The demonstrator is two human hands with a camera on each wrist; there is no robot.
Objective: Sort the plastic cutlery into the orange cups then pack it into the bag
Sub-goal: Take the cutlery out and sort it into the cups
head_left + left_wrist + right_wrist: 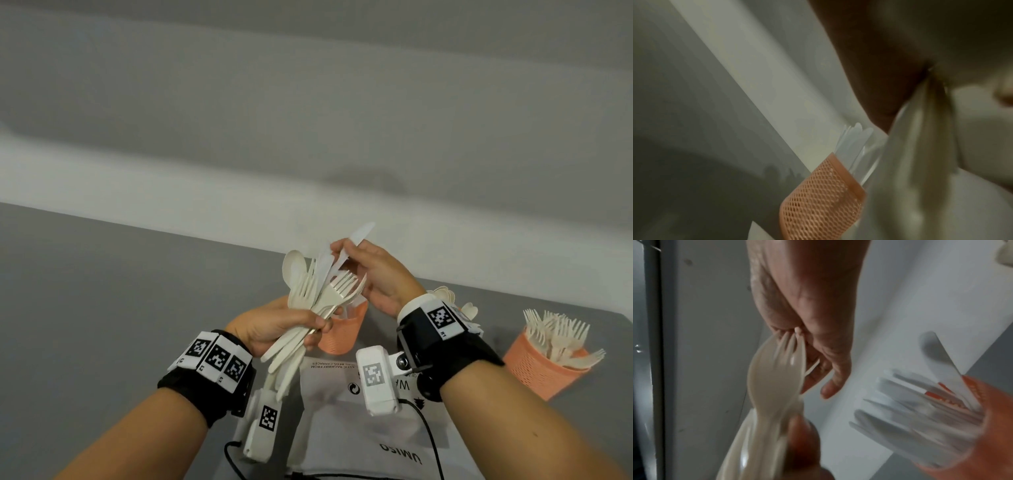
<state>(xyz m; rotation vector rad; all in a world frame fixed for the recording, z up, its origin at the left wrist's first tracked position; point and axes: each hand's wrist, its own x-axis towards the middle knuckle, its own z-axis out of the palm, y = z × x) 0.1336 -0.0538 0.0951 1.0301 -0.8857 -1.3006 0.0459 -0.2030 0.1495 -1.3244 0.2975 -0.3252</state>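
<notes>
My left hand (pixel 315 329) grips a mixed bundle of cream cutlery (pixel 315 294), forks, spoons and knives fanned upward above the table. My right hand (pixel 342 251) pinches a white knife (pixel 359 233) at the top of that bundle. Just behind the hands stands an orange mesh cup (pixel 339 332) holding white knives (pixel 853 146); the same cup (pixel 953 434) shows in the right wrist view. The bundle (pixel 774 378) runs between both hands there. A white plastic bag (pixel 359 428) lies flat under my wrists.
At the right stands a second orange cup (pixel 541 370) full of forks (pixel 558 332). Spoons (pixel 445 294) show behind my right wrist; their cup is hidden. The grey table (pixel 120 291) ends at a pale wall (pixel 239 102) behind.
</notes>
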